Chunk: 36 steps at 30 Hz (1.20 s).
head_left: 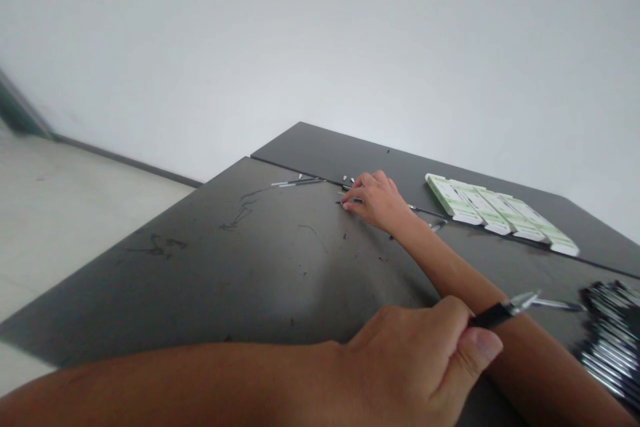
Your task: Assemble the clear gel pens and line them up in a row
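My left hand point(425, 353) is closed around a pen point(500, 312) in the foreground. The pen's black grip and clear, silvery tip end stick out past the thumb, pointing right; the rest is hidden in the fist. Farther off, my right hand point(377, 200) reaches over the dark table point(200, 280) with thumb and fingers pinched together. A thin dark tip shows at its fingertips, too small to name. Just beyond these fingers lie small pale pieces point(345, 178). Several thin pen refills point(299, 182) rest to the left of that hand.
A pile of pens point(613, 340) lies at the right edge, with a single pen point(557, 305) beside it. Flat green-and-white boxes point(500, 210) sit in a row at the back right, by the table seam. Dark scribbles point(157, 245) mark the tabletop. A white wall point(320, 33) stands behind.
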Available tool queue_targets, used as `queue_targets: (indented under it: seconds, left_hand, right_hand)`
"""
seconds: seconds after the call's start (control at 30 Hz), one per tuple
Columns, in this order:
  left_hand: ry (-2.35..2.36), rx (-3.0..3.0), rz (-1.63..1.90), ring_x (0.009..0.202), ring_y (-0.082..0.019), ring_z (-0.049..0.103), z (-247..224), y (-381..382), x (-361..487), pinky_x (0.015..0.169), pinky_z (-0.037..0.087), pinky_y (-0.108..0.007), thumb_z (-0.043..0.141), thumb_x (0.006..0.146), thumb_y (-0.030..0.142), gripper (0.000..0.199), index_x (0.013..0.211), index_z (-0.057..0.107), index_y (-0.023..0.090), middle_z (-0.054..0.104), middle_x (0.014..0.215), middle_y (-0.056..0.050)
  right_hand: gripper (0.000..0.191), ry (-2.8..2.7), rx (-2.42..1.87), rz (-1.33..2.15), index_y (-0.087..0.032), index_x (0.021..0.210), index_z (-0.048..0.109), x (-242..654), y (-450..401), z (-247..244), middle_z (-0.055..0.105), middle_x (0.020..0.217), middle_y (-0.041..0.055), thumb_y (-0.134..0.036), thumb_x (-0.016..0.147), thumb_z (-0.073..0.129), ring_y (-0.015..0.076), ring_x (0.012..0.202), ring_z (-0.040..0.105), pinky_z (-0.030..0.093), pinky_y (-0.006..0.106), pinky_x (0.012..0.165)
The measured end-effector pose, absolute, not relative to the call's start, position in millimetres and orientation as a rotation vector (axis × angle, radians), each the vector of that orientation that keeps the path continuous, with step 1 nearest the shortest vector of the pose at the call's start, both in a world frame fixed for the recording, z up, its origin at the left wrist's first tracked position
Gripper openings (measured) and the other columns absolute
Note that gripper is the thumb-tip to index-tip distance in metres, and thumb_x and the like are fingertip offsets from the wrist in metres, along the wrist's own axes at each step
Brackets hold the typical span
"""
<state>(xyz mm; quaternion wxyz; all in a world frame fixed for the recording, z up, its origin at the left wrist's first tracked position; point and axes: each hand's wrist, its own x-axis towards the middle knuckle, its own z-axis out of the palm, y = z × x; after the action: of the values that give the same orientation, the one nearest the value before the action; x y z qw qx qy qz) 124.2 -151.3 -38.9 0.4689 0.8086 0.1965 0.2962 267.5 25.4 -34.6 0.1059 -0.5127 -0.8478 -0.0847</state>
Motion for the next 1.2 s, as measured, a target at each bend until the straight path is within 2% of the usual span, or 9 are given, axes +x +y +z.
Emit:
queue_targets:
  seconds: [0.2, 0.33, 0.4, 0.5, 0.6, 0.7, 0.8, 0.97, 1.2]
  left_hand:
    - [0.458, 1.952, 0.761, 0.06, -0.015, 0.047, -38, -152, 126, 0.057, 0.026, -0.03, 0.041, 0.114, 0.041, 0.026, 0.092, 0.036, 0.026, 0.046, 0.073, 0.005]
    - [0.42, 1.927, 0.785, 0.061, -0.015, 0.049, -40, -151, 125, 0.058, 0.028, -0.03, 0.04, 0.114, 0.04, 0.026, 0.093, 0.036, 0.026, 0.046, 0.073, 0.005]
    - [0.392, 1.918, 0.792, 0.058, -0.015, 0.049, -42, -150, 125, 0.058, 0.029, -0.03, 0.039, 0.115, 0.039, 0.026, 0.092, 0.037, 0.026, 0.046, 0.07, 0.006]
    - [0.388, 1.892, 0.828, 0.055, -0.013, 0.045, -46, -150, 127, 0.056, 0.028, -0.029, 0.038, 0.116, 0.041, 0.031, 0.089, 0.037, 0.026, 0.045, 0.066, 0.007]
    - [0.428, 1.827, 0.866, 0.055, -0.013, 0.043, -49, -151, 130, 0.055, 0.028, -0.028, 0.037, 0.117, 0.049, 0.04, 0.085, 0.039, 0.025, 0.044, 0.064, 0.007]
    - [0.487, 1.784, 0.889, 0.057, -0.013, 0.042, -52, -150, 133, 0.054, 0.027, -0.028, 0.039, 0.115, 0.055, 0.047, 0.081, 0.042, 0.024, 0.041, 0.065, 0.007]
    - [0.534, 1.828, 0.874, 0.057, -0.012, 0.04, -53, -147, 135, 0.054, 0.029, -0.027, 0.044, 0.114, 0.056, 0.048, 0.081, 0.051, 0.022, 0.04, 0.066, 0.007]
    - [0.654, 2.032, 0.785, 0.057, -0.012, 0.046, -50, -146, 134, 0.054, 0.033, -0.027, 0.047, 0.113, 0.052, 0.052, 0.076, 0.062, 0.019, 0.05, 0.064, 0.004]
    - [0.717, 2.127, 0.72, 0.055, -0.012, 0.054, -44, -149, 131, 0.054, 0.041, -0.024, 0.05, 0.112, 0.047, 0.047, 0.079, 0.072, 0.021, 0.062, 0.065, 0.003]
  right_hand:
    - [0.017, -2.389, -1.389, -0.065, -0.024, 0.105, 0.087, 257, 23, -33, 0.073, 0.124, 0.0142, -0.03, 0.1, 0.071, 0.0364, 0.121, 0.051, 0.038, 0.051, 0.102]
    - [0.025, -2.169, -1.284, 0.141, -0.019, 0.115, 0.077, 253, 8, -22, 0.076, 0.126, 0.0137, -0.032, 0.109, 0.056, 0.0313, 0.125, 0.058, 0.038, 0.05, 0.112]
    - [0.031, -2.022, -1.253, 0.281, -0.019, 0.124, 0.069, 263, -13, -17, 0.077, 0.125, 0.0131, -0.04, 0.113, 0.048, 0.0268, 0.119, 0.065, 0.047, 0.045, 0.105]
    - [0.041, -1.826, -1.241, 0.519, -0.02, 0.128, 0.061, 295, -61, -11, 0.08, 0.117, 0.0117, -0.055, 0.112, 0.046, 0.0213, 0.096, 0.075, 0.056, 0.034, 0.075]
    - [0.039, -1.677, -1.258, 0.672, -0.021, 0.12, 0.068, 338, -114, -7, 0.08, 0.099, 0.0071, -0.056, 0.104, 0.064, 0.0148, 0.068, 0.07, 0.05, 0.027, 0.056]
    - [0.035, -1.552, -1.265, 0.719, -0.023, 0.114, 0.078, 374, -153, -6, 0.076, 0.081, 0.0005, -0.051, 0.093, 0.082, 0.0107, 0.059, 0.06, 0.048, 0.025, 0.055]
    - [0.028, -1.462, -1.246, 0.729, -0.029, 0.107, 0.086, 392, -175, -4, 0.073, 0.075, -0.0018, -0.05, 0.088, 0.087, 0.0099, 0.061, 0.059, 0.049, 0.024, 0.057]
    - [0.013, -1.562, -1.175, 0.766, -0.037, 0.102, 0.09, 393, -191, 7, 0.079, 0.088, -0.0007, -0.035, 0.088, 0.089, 0.0116, 0.074, 0.065, 0.051, 0.024, 0.063]
    - [0.021, -1.787, -1.146, 0.621, -0.03, 0.116, 0.088, 391, -201, 13, 0.076, 0.086, 0.0012, -0.031, 0.097, 0.081, 0.0115, 0.072, 0.061, 0.043, 0.026, 0.057]
